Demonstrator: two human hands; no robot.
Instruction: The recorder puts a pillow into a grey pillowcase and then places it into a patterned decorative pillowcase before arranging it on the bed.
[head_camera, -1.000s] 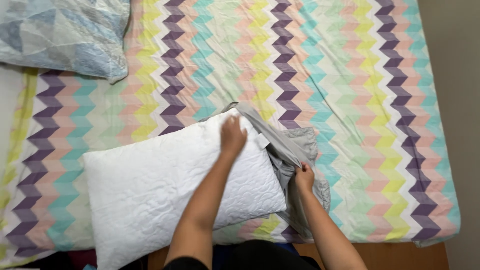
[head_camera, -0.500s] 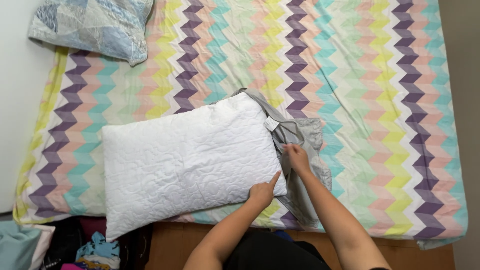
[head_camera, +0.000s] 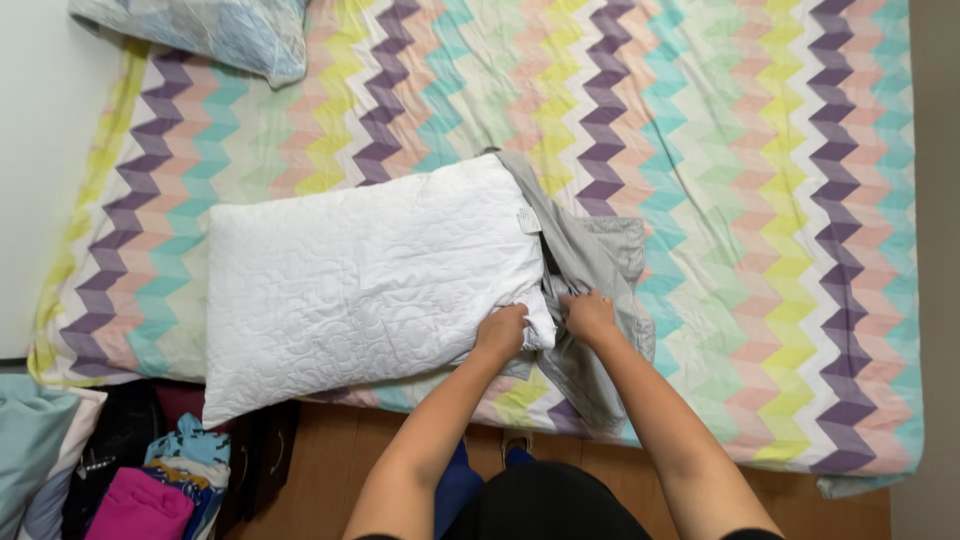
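- Head view, hands: the left hand (head_camera: 500, 332) is clenched on the near right corner of the white pillow (head_camera: 370, 280). The right hand (head_camera: 588, 315) sits just beside it and grasps a bunched fold of the grey pillowcase (head_camera: 595, 260).
- Head view, the 2 things worked on: the pillow lies flat across the zigzag sheet (head_camera: 760, 200). The grey case lies crumpled against the pillow's right end, with only that end's edge tucked into it. Nearly all of the white quilting is bare.
- Step in hand, as I judge it: the pillow's corner and the mouth of the case are being brought together, so this is an early stage.
- What further covering would call for: a firm hold on the corner, and the case's mouth held wide and drawn leftward along the pillow. The slack cloth could easily snag.
- Head view, surroundings: a blue patterned pillow (head_camera: 200, 30) lies well beyond the white pillow's far left corner. A pile of clothes (head_camera: 140, 490) sits below its near left corner, on the wooden floor (head_camera: 330, 450).
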